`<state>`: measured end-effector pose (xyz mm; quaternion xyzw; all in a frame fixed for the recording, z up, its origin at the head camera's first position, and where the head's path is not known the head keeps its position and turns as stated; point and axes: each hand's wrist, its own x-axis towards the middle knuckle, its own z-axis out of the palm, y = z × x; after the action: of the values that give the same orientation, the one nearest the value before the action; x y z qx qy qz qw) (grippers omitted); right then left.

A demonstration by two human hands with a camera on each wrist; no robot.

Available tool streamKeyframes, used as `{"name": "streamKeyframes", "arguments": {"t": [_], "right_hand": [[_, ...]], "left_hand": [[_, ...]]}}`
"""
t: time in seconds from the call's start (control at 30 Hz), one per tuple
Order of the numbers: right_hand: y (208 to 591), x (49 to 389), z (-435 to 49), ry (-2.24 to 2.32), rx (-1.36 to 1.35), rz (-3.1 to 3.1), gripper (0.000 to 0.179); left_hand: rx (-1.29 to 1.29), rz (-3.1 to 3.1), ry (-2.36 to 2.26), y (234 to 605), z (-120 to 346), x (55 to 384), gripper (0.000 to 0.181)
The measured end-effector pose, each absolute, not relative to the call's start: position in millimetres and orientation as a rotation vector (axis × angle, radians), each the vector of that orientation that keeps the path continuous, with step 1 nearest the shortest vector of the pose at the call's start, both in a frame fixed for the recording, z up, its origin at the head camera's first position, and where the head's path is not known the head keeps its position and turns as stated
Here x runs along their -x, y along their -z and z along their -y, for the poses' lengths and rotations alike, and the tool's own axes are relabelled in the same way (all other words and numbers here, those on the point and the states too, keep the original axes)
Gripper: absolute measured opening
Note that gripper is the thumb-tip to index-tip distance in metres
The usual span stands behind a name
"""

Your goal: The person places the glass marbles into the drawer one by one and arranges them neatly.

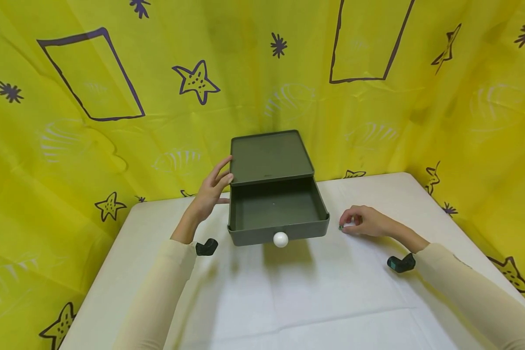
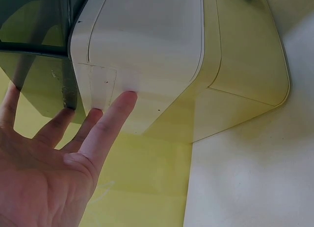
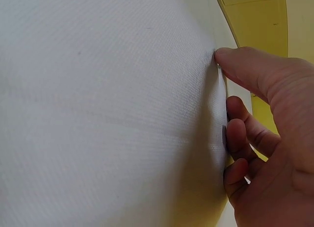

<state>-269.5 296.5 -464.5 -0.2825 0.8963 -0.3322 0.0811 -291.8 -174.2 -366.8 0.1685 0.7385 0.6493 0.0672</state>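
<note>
A dark green drawer unit [image 1: 271, 158] stands at the back of the table, its drawer [image 1: 277, 233] pulled out toward me by a white round knob [image 1: 281, 239]. My left hand [image 1: 207, 194] touches the unit's left side with fingers spread and nearly straight. In the left wrist view, these fingers [image 2: 120, 109] reach along a white cabinet body [image 2: 142, 36] below the dark green part. Right of the drawer, my right hand [image 1: 363, 221] is low at the tabletop, fingers bent beside a small greenish thing [image 1: 340, 227]. In the right wrist view, its thumb [image 3: 240, 63] stands apart from the other fingers.
A white cloth covers the table [image 1: 306, 301], its rounded back corners close to a yellow patterned curtain [image 1: 245, 58] that hangs behind and at both sides. Small dark devices, a left one [image 1: 206, 247] and a right one [image 1: 401, 263], sit at the wrists.
</note>
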Motion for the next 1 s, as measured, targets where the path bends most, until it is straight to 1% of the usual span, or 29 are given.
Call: {"name": "streamKeyframes", "arguments": {"t": [0.4,1.0], "right_hand": [[456.2,276.3,-298.0,0.97,0.89,-2.59,0.008],[410.0,288.3,-298.2,0.897,0.984,-2.57,0.004]], "left_hand": [[-0.514,-2.229,-1.956,366.6,174.6,291.9,0.059],[-0.537,-2.209,-1.962,366.6,175.4,291.9,0.059]]}}
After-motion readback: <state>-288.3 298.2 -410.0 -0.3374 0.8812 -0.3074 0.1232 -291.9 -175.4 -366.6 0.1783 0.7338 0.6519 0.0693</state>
